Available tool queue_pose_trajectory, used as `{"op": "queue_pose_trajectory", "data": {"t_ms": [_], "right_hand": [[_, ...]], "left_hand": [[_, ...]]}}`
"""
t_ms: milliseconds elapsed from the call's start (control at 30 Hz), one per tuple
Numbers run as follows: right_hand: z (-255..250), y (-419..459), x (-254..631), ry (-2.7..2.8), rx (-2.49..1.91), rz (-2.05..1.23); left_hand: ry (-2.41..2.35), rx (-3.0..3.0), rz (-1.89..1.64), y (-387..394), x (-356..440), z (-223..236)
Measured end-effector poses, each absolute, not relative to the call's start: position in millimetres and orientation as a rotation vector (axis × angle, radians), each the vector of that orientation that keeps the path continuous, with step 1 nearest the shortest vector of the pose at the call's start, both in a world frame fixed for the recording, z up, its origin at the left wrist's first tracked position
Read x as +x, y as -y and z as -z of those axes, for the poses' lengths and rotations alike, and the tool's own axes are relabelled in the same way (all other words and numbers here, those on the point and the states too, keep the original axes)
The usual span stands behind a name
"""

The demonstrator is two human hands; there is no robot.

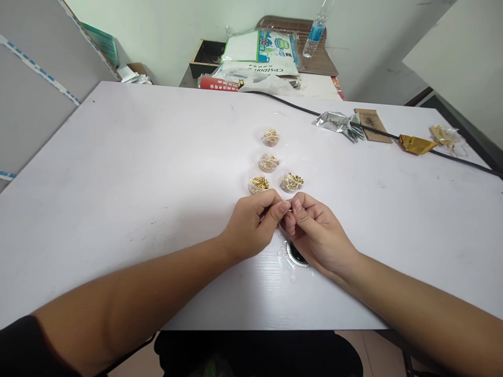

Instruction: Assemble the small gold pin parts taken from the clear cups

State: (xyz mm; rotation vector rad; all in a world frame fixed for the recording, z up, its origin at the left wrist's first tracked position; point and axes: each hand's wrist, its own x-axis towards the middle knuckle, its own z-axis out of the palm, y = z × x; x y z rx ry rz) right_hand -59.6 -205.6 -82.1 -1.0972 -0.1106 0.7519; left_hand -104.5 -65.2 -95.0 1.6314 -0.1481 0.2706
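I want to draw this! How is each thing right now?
Left hand: fingers pinched, raised.
Right hand: fingers pinched, beside the left.
Thin gold pin: held between the hands.
Clear round pods: four, full of gold pins.
Silver foil bag: crumpled.
Gold foil packet: folded.
Black cable: lying across the table.

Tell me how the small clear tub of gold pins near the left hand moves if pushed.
The clear tub looks light, so it probably slides easily. Its round edge may roll if tipped, and the loose gold pins could shift.
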Motion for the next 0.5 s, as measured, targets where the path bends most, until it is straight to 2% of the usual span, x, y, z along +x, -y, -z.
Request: {"op": "queue_pose_trajectory", "data": {"t_ms": [500], "right_hand": [[83.8,204.0,-61.3,0.133,-1.029,-0.729]], "left_hand": [[0.147,1.639,-0.291,65.9,-105.4,94.0]]}}
